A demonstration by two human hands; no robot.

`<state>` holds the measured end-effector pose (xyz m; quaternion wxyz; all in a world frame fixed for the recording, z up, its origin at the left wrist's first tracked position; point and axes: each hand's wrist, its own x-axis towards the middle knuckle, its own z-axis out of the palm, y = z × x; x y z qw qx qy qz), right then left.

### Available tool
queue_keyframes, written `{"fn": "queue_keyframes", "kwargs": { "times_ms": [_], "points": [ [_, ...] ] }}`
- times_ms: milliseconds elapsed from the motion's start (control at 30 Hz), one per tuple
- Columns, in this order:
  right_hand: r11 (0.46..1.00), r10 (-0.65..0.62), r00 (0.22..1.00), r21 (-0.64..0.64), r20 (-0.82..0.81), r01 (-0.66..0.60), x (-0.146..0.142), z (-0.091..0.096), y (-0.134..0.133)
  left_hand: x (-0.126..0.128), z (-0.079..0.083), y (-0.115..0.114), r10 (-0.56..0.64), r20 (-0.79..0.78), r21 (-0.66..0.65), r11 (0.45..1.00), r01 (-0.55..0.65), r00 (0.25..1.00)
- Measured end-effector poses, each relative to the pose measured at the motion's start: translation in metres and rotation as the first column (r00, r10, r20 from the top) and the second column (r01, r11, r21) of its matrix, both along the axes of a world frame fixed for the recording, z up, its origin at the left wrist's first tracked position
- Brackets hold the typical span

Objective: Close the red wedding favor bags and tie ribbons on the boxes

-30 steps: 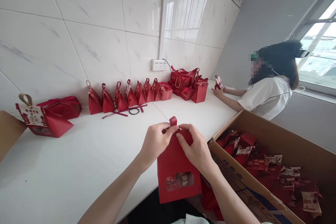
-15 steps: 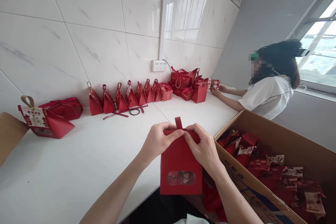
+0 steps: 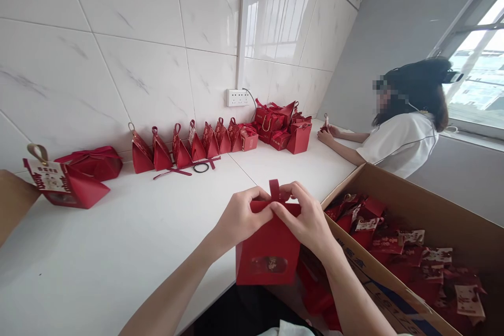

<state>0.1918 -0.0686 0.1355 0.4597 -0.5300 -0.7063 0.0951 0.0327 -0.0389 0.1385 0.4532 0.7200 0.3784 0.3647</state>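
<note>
Between my hands is a red paper gift box (image 3: 268,244) with a small clear window low on its front face. It hangs just over the front edge of the white table (image 3: 189,231). My left hand (image 3: 248,215) pinches the box's top edge from the left, thumb in front. On the other side my right hand (image 3: 301,212) grips the same top edge, the two thumbs nearly meeting at the middle. A red ribbon loop (image 3: 274,189) stands up from the top between my fingers. The fingers behind the box are partly hidden.
Several red gift boxes (image 3: 183,149) line the wall, with loose ribbon and a black ring (image 3: 200,168) before them. A heap of red boxes (image 3: 275,123) lies farther right. A carton (image 3: 417,194) of red packages stands at right. Beyond it sits a co-worker (image 3: 401,136).
The box's bottom has tilted back and it sits slightly farther left. My thumbs have pressed inward at the top, and the ribbon loop stands wider. The co-worker's held item has turned.
</note>
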Motion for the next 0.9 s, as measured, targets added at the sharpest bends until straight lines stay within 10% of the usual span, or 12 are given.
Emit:
{"fn": "queue_keyframes", "kwargs": {
  "times_ms": [467, 900],
  "points": [
    [0.973, 0.029, 0.887, -0.192, -0.462, -0.132, 0.01, 0.001, 0.0, 0.015, -0.012, -0.007, -0.085, 0.055, 0.048, 0.995, 0.082, 0.995],
    [0.996, 0.02, 0.936, -0.071, -0.353, -0.048, 0.014, -0.001, -0.021, 0.024, -0.02, -0.021, -0.167, 0.037, 0.048, 0.985, 0.165, 0.985]
  ]
}}
